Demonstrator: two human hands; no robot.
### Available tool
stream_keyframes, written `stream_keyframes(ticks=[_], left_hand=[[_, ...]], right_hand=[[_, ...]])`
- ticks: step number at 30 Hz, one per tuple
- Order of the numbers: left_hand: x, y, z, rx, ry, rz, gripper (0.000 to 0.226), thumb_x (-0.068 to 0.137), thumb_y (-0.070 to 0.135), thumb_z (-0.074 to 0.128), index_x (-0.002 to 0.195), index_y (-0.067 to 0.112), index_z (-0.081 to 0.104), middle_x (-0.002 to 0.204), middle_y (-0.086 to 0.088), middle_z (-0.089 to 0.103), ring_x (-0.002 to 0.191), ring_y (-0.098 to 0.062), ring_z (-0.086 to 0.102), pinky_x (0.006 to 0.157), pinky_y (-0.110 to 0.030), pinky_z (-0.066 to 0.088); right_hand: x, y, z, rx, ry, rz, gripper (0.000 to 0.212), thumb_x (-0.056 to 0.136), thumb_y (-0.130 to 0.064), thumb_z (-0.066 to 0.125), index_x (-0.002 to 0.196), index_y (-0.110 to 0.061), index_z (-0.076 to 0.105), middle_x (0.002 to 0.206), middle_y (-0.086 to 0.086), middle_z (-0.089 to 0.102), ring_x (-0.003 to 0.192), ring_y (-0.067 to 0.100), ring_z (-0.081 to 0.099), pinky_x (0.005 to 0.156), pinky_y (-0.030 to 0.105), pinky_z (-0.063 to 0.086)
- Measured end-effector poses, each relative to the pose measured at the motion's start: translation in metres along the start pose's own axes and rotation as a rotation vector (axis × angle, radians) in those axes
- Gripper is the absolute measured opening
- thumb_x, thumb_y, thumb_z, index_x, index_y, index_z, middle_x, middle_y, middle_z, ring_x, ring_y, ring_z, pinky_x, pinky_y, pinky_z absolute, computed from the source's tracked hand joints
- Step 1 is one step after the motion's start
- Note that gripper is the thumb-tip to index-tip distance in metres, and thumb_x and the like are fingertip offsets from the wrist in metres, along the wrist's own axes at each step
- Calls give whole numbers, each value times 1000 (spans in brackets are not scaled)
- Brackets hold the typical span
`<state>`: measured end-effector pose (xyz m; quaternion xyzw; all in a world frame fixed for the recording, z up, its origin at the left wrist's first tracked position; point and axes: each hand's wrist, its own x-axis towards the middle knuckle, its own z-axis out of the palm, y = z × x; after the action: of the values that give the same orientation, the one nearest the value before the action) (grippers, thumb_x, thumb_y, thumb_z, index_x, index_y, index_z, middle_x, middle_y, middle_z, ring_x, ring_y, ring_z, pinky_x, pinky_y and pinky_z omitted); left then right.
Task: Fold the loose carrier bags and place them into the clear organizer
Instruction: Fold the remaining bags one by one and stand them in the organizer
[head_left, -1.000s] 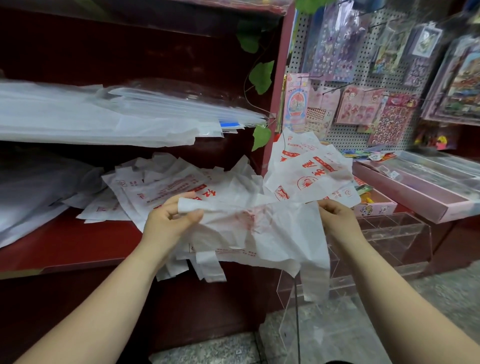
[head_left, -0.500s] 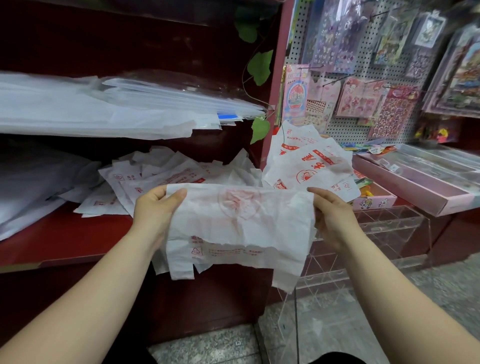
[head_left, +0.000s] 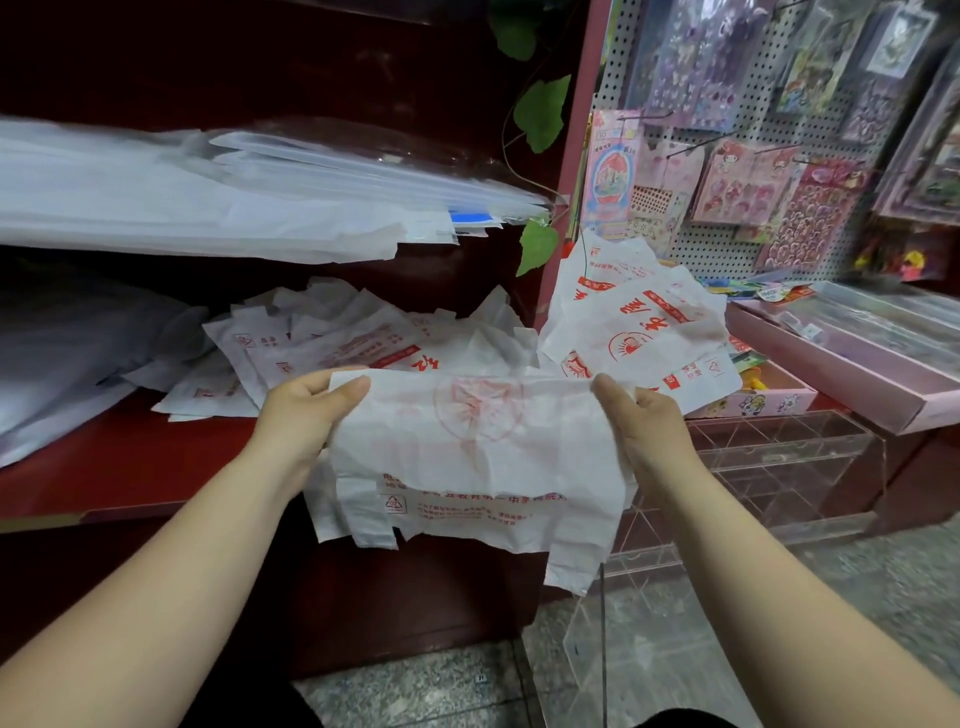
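Observation:
A white carrier bag (head_left: 478, 452) with faint red print hangs folded over in front of me, its handles dangling below. My left hand (head_left: 306, 415) pinches its upper left edge, thumb on top. My right hand (head_left: 644, 426) grips its right edge. Behind it, a loose heap of white bags (head_left: 322, 348) with red lettering lies on the red shelf (head_left: 104, 467). More such bags (head_left: 639, 322) stand bunched at the shelf's right end. The clear organizer (head_left: 779, 457), an acrylic box with compartments, sits low to the right of my right hand.
Stacked white and clear plastic sheets (head_left: 234, 197) fill the upper shelf. A pink tray (head_left: 857, 374) and a pegboard of sticker packs (head_left: 753, 182) stand to the right. Green leaves (head_left: 540, 114) hang by the pink post. A grey stone floor (head_left: 857, 587) lies below.
The bag went from a crumpled, drooping bundle to a flat fold stretched between both hands. My hands rose slightly and moved apart along its top edge.

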<state>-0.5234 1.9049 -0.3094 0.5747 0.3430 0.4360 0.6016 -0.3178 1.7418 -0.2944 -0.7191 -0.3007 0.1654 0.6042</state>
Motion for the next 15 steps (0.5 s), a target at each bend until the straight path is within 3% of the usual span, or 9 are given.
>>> stream_keyframes(ticks=[2, 4, 7, 9, 12, 14, 15], left_hand=[[1, -1, -1, 8, -10, -6, 12, 88, 8, 57, 81, 16, 63, 63, 4, 69, 52, -2, 64, 47, -13, 50], [3, -2, -1, -4, 22, 1, 12, 88, 11, 57, 79, 16, 63, 57, 7, 68, 50, -1, 63, 45, -12, 48], [5, -2, 0, -31, 100, 17, 12, 88, 15, 57, 77, 17, 61, 69, 2, 65, 54, -6, 62, 43, -11, 46], [7, -3, 0, -24, 154, 43, 14, 89, 17, 56, 75, 17, 58, 74, 0, 61, 62, -11, 58, 46, -14, 47], [8, -2, 1, 48, 225, 105, 20, 90, 21, 55, 71, 19, 52, 72, 2, 57, 65, -12, 54, 59, -26, 45], [11, -3, 1, 88, 250, 143, 20, 91, 22, 54, 71, 21, 50, 73, 3, 56, 68, -14, 54, 65, -29, 44], [12, -4, 1, 115, 263, 162, 21, 91, 23, 53, 71, 21, 49, 73, 3, 55, 71, -16, 54, 67, -31, 43]], right_hand=[[4, -3, 2, -15, 5, 49, 40, 93, -35, 46, 78, 1, 54, 81, 10, 56, 75, 22, 52, 67, 30, 39], [8, -2, 5, -4, -29, 136, 34, 94, -39, 41, 84, -9, 54, 88, 4, 58, 83, 21, 56, 80, 30, 46], [4, 3, 7, 42, -160, 108, 4, 90, -25, 55, 87, -24, 57, 98, 8, 57, 77, 18, 58, 70, 24, 50], [1, 12, 5, 88, -283, 77, 25, 84, -9, 61, 94, -31, 54, 99, 9, 56, 82, 20, 59, 74, 27, 50], [-2, 17, 5, 68, -321, 3, 29, 82, 5, 59, 95, -20, 56, 91, 7, 61, 76, 14, 60, 63, 17, 51], [-1, 16, 7, 41, -224, -26, 8, 83, 2, 59, 90, 0, 62, 82, 10, 60, 69, 17, 56, 61, 22, 47], [-1, 16, 8, 25, -172, -40, 9, 85, -3, 59, 84, 6, 62, 76, 12, 56, 68, 18, 51, 61, 27, 43]])
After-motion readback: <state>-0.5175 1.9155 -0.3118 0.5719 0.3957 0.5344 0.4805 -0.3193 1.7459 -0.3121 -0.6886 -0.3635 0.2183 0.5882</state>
